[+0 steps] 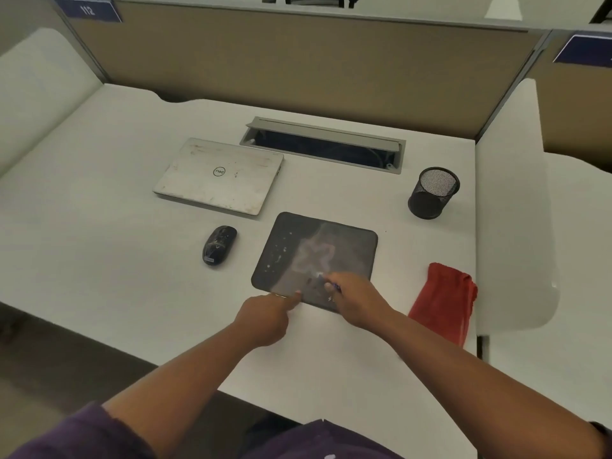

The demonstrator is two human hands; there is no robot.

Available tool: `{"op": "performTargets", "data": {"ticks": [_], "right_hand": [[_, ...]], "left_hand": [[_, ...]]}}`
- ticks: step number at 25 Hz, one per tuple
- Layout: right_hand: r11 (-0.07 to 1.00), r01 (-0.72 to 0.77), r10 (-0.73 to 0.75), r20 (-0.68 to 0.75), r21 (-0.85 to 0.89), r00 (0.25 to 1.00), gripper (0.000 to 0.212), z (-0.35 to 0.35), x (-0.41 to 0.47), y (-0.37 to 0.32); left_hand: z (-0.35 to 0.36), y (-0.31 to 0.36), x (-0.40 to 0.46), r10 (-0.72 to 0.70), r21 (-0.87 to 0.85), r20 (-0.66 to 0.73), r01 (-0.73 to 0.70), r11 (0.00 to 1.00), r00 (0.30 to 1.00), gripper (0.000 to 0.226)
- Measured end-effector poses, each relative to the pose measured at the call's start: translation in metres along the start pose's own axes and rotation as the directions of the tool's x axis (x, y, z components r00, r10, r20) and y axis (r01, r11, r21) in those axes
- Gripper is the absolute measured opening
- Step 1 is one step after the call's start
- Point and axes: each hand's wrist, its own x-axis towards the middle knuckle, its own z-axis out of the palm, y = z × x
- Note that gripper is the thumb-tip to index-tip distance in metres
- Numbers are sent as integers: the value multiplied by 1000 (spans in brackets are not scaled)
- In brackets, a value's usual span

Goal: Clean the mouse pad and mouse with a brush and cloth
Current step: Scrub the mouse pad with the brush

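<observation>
A dark mouse pad (344, 246) with pale dust smears and white specks lies in the middle of the white desk. My left hand (265, 318) presses a fingertip onto the pad's near edge. My right hand (354, 301) grips a small brush (323, 278) whose tip touches the pad's near part; most of the brush is hidden by the fingers. A black mouse (219, 245) with pale marks sits on the desk to the left of the pad. A folded red cloth (445, 304) lies to the right of the pad, near the desk's right edge.
A shut white laptop (218, 175) lies behind the mouse. A black mesh pen cup (433, 193) stands at the back right. A grey cable tray (323, 144) is set into the white desk (99, 210), and brown partition panels (298, 67) rise behind.
</observation>
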Motion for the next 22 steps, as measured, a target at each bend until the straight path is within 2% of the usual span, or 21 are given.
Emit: {"op": "performTargets", "data": {"ticks": [2, 4, 7, 9, 12, 15, 17, 19, 20, 22], "right_hand": [[999, 23, -20, 64, -44, 998, 22, 5, 2, -4], [1000, -6, 4, 116, 20, 993, 27, 10, 4, -9], [985, -33, 39, -31, 170, 999, 28, 9, 14, -15], [979, -45, 64, -91, 198, 994, 30, 6, 21, -17], [997, -62, 64, -23, 48, 998, 37, 13, 27, -18], [999, -51, 51, 83, -3, 995, 27, 25, 29, -24], [998, -14, 12, 46, 54, 999, 31, 31, 32, -31], [999, 11, -8, -65, 48, 998, 28, 32, 36, -37], [1000, 4, -5, -83, -10, 997, 27, 32, 39, -42], [985, -56, 54, -14, -164, 998, 28, 35, 47, -51]], "left_hand": [[-1, -2, -10, -35, -38, 55, 37, 999, 998, 60], [-1, -4, -17, -54, -63, 70, 59, 996, 996, 54], [-2, -8, -27, -113, -140, 26, 115, 983, 993, 48], [-3, -12, -34, -131, -187, -8, 127, 974, 991, 49], [-5, -16, -39, -129, -226, -31, 119, 967, 991, 55], [-5, -25, -39, -104, -227, -11, 99, 969, 995, 57], [-4, -36, -39, -80, -215, 2, 78, 973, 997, 56], [-2, -50, -39, -59, -206, 17, 62, 977, 998, 56], [0, -58, -40, -50, -202, 22, 53, 978, 999, 57], [2, -77, -40, -34, -188, 18, 37, 981, 999, 58]]}}
